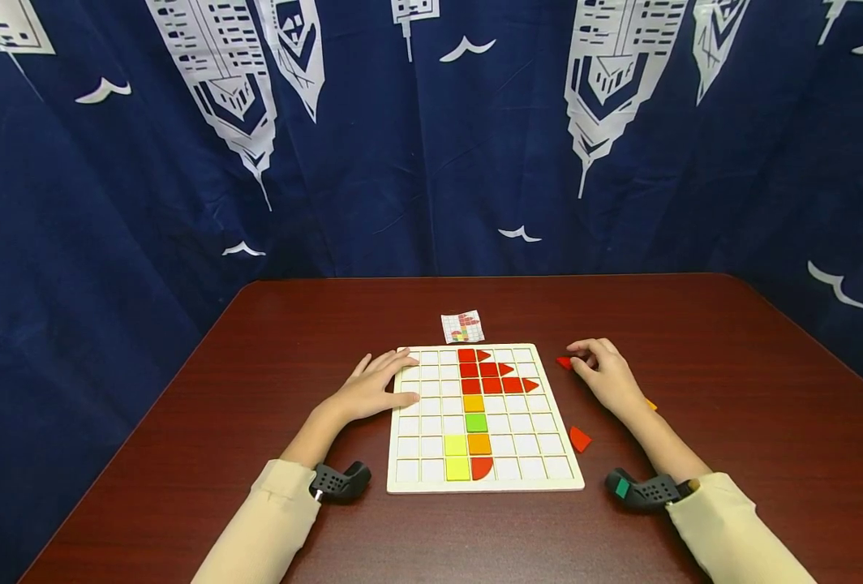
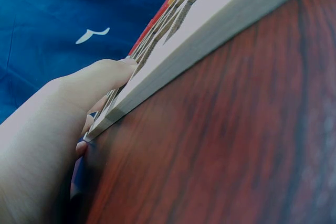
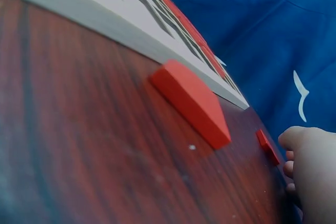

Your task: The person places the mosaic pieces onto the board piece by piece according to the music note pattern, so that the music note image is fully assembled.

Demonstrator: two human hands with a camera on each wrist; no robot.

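A white grid board (image 1: 418, 426) lies on the table, bearing red, yellow, orange and green pieces. My left hand (image 1: 369, 388) rests over its left edge, fingers spread at the upper left corner and the thumb (image 2: 113, 72) on the top face. Past the board's upper right corner, my right hand (image 1: 608, 377) hovers low with loosely bent fingers. Its fingertips are right at a small red piece (image 1: 564, 362), which lies on the table in the right wrist view. Closer to me, a red quarter-round piece (image 1: 581, 439) lies beside the board's right edge.
Behind the board lies a small picture card (image 1: 463, 327) with a coloured grid pattern. An orange piece (image 1: 651, 404) shows partly from behind the right forearm. A dark blue curtain (image 1: 431, 162) with white prints hangs beyond the brown table (image 1: 329, 324).
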